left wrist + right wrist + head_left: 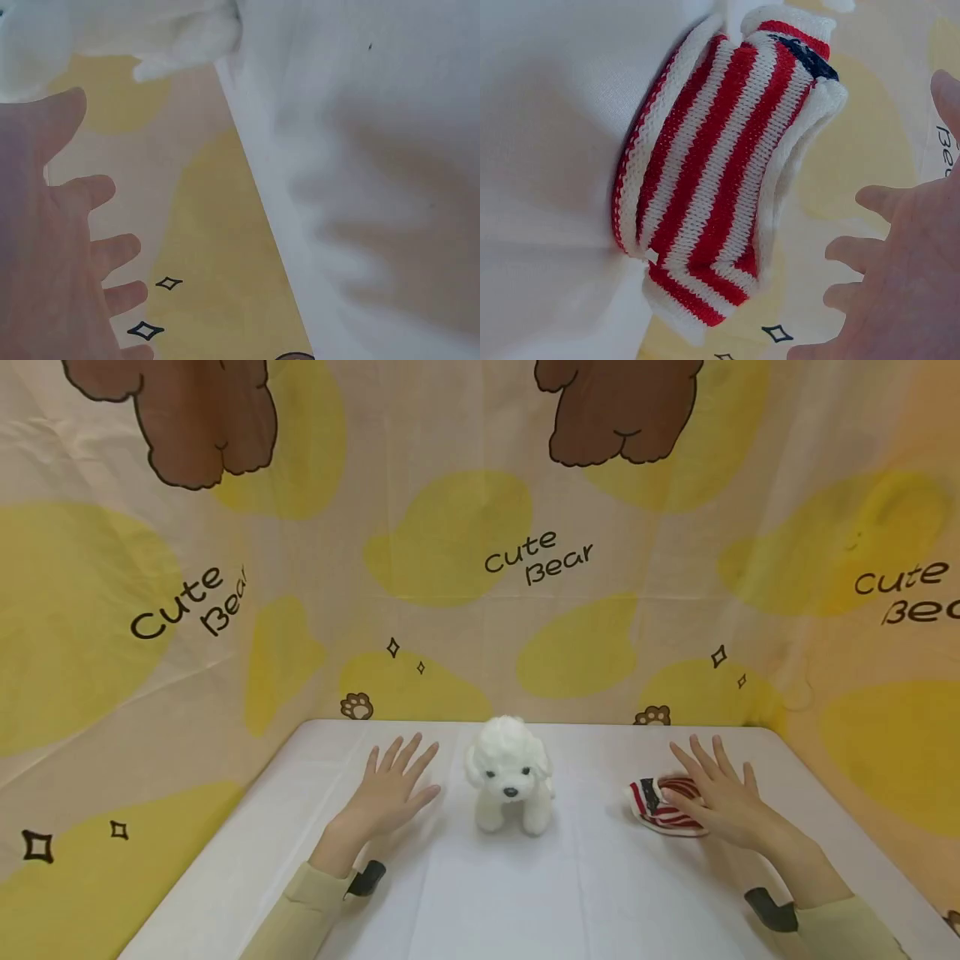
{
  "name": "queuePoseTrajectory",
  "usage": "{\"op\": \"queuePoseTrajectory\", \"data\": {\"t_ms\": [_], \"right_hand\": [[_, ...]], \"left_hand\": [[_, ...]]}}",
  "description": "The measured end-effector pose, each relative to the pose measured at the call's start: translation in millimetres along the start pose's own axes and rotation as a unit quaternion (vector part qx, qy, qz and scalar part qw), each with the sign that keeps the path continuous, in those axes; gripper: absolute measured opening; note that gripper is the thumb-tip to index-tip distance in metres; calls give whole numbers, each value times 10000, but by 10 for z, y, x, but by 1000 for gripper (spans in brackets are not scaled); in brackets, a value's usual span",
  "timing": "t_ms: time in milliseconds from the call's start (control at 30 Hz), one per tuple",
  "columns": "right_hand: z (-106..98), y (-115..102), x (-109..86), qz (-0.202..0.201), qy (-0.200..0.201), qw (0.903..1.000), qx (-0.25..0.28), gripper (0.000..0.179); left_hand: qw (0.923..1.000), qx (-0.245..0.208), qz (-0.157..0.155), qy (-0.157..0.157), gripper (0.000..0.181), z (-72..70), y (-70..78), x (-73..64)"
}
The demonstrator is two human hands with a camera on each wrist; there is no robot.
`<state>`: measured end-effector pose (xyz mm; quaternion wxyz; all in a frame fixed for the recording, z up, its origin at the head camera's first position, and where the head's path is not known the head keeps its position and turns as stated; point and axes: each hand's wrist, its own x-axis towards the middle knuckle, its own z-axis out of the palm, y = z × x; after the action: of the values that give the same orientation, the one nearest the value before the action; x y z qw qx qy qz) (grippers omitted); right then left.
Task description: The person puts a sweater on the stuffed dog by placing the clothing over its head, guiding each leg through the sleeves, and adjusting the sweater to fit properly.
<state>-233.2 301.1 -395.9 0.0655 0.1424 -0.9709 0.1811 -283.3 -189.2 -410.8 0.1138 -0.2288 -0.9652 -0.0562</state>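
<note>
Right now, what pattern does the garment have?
The garment has red and white stripes, clearest in the right wrist view.

toy dog (510, 777) on the table (495, 897), left of the sweater (666, 817)

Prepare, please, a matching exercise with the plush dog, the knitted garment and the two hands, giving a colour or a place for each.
Things:
1. plush dog
2. knitted garment
3. left hand
4. right hand

Colour or place:
A. nearer the knitted garment
B. nearer the plush dog
C. white and fluffy
D. red and white stripes

Pairs: 1-C; 2-D; 3-B; 4-A
</note>
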Motion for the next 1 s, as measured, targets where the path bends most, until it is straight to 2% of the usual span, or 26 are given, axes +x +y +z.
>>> {"op": "queuePoseTrajectory", "data": {"t_ms": [100,333,433,600,733,867,1000], "right_hand": [[1,13,-3,-9,25,10000,52,77],[1,46,-15,-47,126,9998,171,77],[-13,73,-32,-82,198,9995,240,77],[-26,135,-77,-187,286,9986,404,75],[-28,180,-111,-259,385,9973,571,74],[-25,241,-136,-188,422,9967,666,75],[1,358,-134,-198,541,9952,793,75]], "left_hand": [[9999,-9,145,-3,66,23,26,-22],[9955,-385,867,54,62,47,151,-115],[9927,-583,1052,-8,60,50,228,-145],[9874,-636,1436,-184,60,86,394,-146],[9773,-692,1985,-268,59,122,572,-110],[9634,-769,2560,-184,56,182,779,-38],[9530,-787,2925,-26,52,214,1021,64]]}}
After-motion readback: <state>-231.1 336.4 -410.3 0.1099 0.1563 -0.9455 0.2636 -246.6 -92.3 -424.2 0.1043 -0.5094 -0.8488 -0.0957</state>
